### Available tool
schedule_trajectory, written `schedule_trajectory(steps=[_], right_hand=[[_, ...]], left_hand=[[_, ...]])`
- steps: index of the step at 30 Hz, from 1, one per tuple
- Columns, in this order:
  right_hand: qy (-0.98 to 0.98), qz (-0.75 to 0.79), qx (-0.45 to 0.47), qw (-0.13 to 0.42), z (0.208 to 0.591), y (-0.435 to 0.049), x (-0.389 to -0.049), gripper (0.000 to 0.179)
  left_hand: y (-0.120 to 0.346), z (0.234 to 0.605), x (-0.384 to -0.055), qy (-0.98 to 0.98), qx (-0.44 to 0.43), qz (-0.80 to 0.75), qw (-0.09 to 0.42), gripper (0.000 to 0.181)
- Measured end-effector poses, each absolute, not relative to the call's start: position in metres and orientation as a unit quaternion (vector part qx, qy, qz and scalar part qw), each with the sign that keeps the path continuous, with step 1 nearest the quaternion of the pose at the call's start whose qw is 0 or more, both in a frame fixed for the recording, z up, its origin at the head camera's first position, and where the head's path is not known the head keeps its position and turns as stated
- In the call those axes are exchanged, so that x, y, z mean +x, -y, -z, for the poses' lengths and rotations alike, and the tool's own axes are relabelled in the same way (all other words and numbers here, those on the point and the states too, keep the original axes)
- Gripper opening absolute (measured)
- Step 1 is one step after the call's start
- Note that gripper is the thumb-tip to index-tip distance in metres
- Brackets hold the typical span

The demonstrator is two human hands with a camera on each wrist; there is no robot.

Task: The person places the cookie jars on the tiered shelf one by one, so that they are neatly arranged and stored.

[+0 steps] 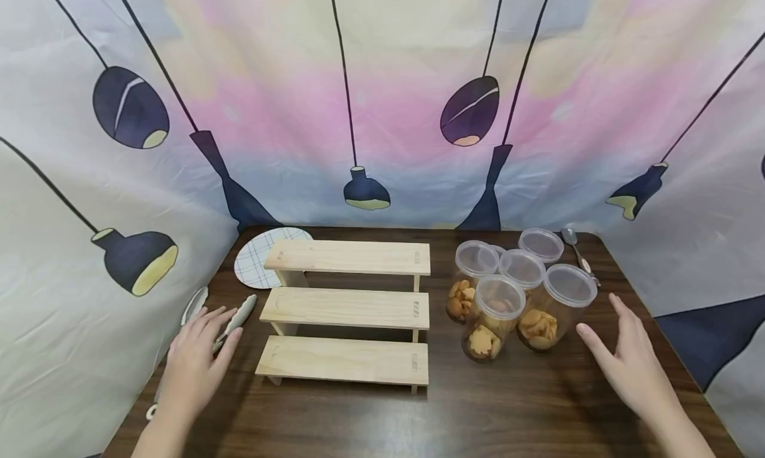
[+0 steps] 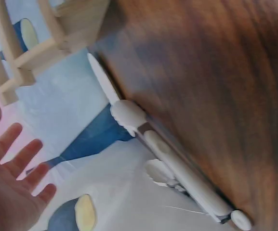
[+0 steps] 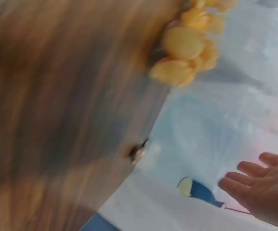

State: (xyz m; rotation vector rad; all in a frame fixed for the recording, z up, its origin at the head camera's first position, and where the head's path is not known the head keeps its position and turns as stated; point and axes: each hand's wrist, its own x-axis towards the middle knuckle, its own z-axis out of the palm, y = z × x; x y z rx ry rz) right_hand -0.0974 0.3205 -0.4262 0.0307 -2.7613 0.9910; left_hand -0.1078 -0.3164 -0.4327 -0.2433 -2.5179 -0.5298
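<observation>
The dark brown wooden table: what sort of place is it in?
Perhaps a small staged corner: a creased pastel backdrop printed with dark blue lamps hangs behind the table, which holds a three-tier pale wooden rack and clear lidded jars of golden snacks.

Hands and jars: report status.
Left hand open, empty, near tongs. Right hand open, empty. Lidded jars grouped upright, untouched. Wooden stand between hands.

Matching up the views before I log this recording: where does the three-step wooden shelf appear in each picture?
Head: the wooden shelf stands slightly left of centre, in the lower half.
Left wrist: the wooden shelf is in the top-left corner, cut off by the frame.
Right wrist: not in it.
Shared landmark: the brown tabletop, seen in all three.
</observation>
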Motion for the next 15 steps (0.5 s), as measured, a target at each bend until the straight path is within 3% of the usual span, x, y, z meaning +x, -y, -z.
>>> schedule_trajectory(steps=[7,15], right_hand=[[0.899,-0.424,0.014,0.111,0.415,-0.314,-0.101,0.083],[0.882,-0.439,0.008,0.171,0.412,-0.305,-0.115,0.087]], left_hand=[[0.312,0.427,-0.102,0.946,-0.050,0.258,0.191,0.024],[0.304,0.445,-0.104,0.942,-0.033,0.323,0.080,0.042]])
